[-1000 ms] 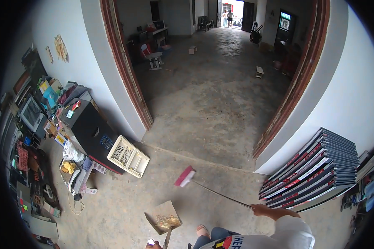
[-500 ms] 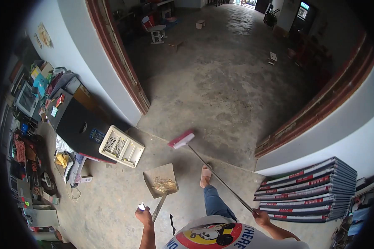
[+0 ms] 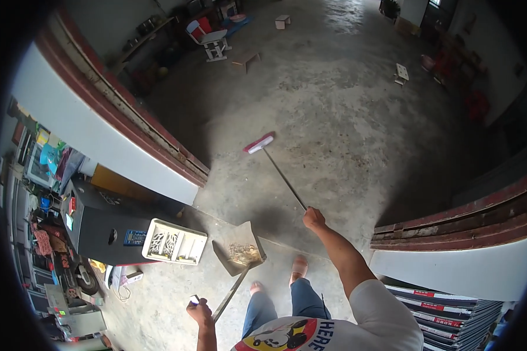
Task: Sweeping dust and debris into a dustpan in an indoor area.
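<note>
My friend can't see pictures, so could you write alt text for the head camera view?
A person's right hand holds a long-handled broom that reaches through a red-framed doorway, over a concrete floor. The left hand, with a small pale object, is close to the handle of a dustpan containing debris.

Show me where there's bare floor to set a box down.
Bare floor: right of the broom, toward the right doorframe; a smaller patch between the white tray and left hand. Crowded: around the black cabinet at left, and lower right, with stacked panels.
</note>
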The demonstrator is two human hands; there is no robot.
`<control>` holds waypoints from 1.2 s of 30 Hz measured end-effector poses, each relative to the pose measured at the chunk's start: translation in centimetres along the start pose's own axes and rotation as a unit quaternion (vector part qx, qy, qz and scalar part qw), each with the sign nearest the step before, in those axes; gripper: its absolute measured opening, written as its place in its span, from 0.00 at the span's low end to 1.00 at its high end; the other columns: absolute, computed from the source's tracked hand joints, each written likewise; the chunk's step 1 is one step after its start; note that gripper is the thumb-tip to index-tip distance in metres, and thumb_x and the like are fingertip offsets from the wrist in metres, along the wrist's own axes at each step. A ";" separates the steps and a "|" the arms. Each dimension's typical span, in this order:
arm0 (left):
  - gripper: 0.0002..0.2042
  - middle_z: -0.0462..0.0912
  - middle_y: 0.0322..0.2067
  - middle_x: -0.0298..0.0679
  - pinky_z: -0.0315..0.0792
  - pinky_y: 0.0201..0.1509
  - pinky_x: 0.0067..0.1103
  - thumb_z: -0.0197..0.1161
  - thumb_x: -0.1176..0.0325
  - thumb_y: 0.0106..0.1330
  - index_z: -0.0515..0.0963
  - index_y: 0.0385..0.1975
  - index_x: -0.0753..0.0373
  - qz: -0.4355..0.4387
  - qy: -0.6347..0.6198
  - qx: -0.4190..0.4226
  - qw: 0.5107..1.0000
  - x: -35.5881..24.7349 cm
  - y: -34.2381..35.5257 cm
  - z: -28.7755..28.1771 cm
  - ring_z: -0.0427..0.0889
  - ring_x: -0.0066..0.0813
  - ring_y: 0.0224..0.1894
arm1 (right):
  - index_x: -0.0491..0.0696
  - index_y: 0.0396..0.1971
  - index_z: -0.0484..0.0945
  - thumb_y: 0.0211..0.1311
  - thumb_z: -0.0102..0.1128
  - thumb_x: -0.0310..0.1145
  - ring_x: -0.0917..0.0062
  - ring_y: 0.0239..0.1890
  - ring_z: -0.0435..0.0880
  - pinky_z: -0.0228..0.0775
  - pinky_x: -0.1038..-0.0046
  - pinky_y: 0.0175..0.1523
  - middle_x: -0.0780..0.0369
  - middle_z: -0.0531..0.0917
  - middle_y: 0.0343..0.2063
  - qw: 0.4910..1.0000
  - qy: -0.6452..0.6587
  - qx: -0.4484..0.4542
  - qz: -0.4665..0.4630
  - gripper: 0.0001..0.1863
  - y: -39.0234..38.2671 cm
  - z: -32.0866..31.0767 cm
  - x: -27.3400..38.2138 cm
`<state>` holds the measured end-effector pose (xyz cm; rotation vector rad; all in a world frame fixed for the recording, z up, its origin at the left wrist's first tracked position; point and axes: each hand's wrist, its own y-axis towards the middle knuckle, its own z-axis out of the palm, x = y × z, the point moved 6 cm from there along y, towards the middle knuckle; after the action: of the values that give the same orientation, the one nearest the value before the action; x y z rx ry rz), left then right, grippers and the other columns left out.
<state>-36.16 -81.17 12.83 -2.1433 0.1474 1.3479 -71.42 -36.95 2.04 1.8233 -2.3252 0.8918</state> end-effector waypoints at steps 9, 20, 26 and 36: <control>0.09 0.61 0.07 0.28 0.50 0.07 0.18 0.56 0.80 0.46 0.63 0.12 0.61 0.027 0.022 0.121 0.992 -6.9 8.8 8.2 0.57 0.15 0.06 | 0.44 0.30 0.74 0.49 0.49 0.29 0.57 0.31 0.79 0.71 0.56 0.37 0.52 0.77 0.31 0.976 -0.162 0.072 -0.130 0.09 -15.5 2.3 -14.3; 0.08 0.64 0.09 0.30 0.57 0.12 0.23 0.58 0.76 0.43 0.65 0.11 0.62 0.092 0.109 0.230 0.963 -7.5 23.1 12.0 0.63 0.21 0.09 | 0.53 0.32 0.72 0.58 0.45 0.38 0.51 0.30 0.78 0.69 0.52 0.34 0.53 0.79 0.25 0.938 -0.096 0.097 0.318 0.08 -60.5 -0.8 -6.6; 0.09 0.70 0.09 0.42 0.62 0.22 0.32 0.61 0.73 0.37 0.68 0.10 0.70 0.190 0.184 0.183 0.947 -7.6 27.4 10.5 0.62 0.28 0.13 | 0.54 0.45 0.77 0.62 0.50 0.39 0.58 0.24 0.81 0.70 0.63 0.24 0.52 0.81 0.25 0.966 -0.024 -0.023 0.258 0.14 -63.3 -3.6 -0.4; 0.11 0.70 0.08 0.43 0.63 0.22 0.33 0.64 0.75 0.37 0.66 0.09 0.70 0.195 0.127 0.109 0.966 -9.9 29.0 5.8 0.64 0.31 0.12 | 0.61 0.41 0.74 0.58 0.44 0.41 0.59 0.33 0.81 0.73 0.56 0.36 0.59 0.81 0.29 0.997 -0.051 -0.036 0.039 0.13 -25.7 8.4 5.8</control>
<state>-56.85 -103.85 7.14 -2.1585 0.8198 1.1864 -47.39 -49.43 7.59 1.8013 -2.4695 0.7293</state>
